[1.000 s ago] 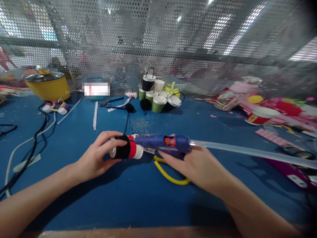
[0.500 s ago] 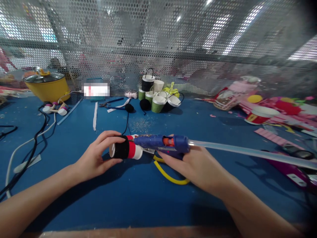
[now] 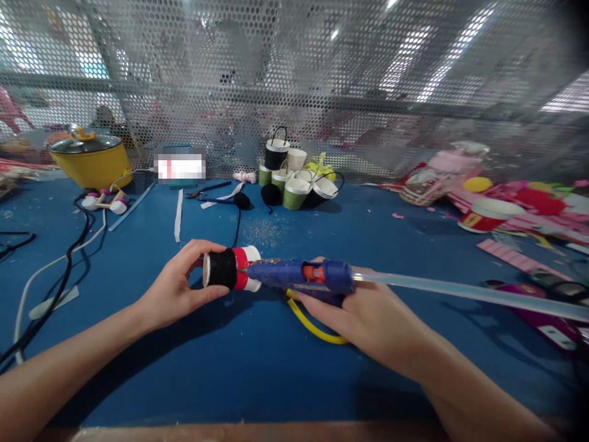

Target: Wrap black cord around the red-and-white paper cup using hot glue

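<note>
A small paper cup (image 3: 221, 268), wrapped in black yarn with a red band and a white rim, lies on its side between the thumb and fingers of my left hand (image 3: 177, 288). My right hand (image 3: 363, 310) is closed around a blue glue gun (image 3: 294, 274), and a long clear glue stick (image 3: 442, 286) runs out of its back to the right. The gun's nozzle tip is at the cup's red band. A black yarn strand (image 3: 237, 228) leads back from near the cup. Beneath the gun, a yellow strip (image 3: 313, 325) curves on the blue table (image 3: 221, 374).
Small green and black cups (image 3: 294, 191) stand at the back middle beside a black yarn ball (image 3: 270, 194). Pliers (image 3: 202, 193) lie left of them. A yellow pot (image 3: 92, 162) and cables (image 3: 69, 258) are on the left; a red paper bowl (image 3: 490, 215) and purple power strip (image 3: 534, 307) are right.
The cup has turned slightly in my left hand, showing more of its white rim. The glue gun's tip has moved down onto the red band.
</note>
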`<act>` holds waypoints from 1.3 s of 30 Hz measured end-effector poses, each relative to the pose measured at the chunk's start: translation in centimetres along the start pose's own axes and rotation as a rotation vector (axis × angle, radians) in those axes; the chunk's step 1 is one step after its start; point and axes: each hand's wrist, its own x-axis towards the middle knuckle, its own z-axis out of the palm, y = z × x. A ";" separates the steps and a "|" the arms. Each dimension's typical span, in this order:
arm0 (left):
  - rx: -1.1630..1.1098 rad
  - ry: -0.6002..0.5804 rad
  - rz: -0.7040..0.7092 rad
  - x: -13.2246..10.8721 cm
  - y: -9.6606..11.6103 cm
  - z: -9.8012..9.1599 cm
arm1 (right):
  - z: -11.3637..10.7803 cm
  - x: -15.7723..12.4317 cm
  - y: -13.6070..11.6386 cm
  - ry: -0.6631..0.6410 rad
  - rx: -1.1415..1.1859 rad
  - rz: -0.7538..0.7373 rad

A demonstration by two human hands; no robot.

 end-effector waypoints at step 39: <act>0.372 -0.026 0.365 -0.6 -0.1 0.1 | 2.7 7.2 8.2 -0.010 0.109 0.496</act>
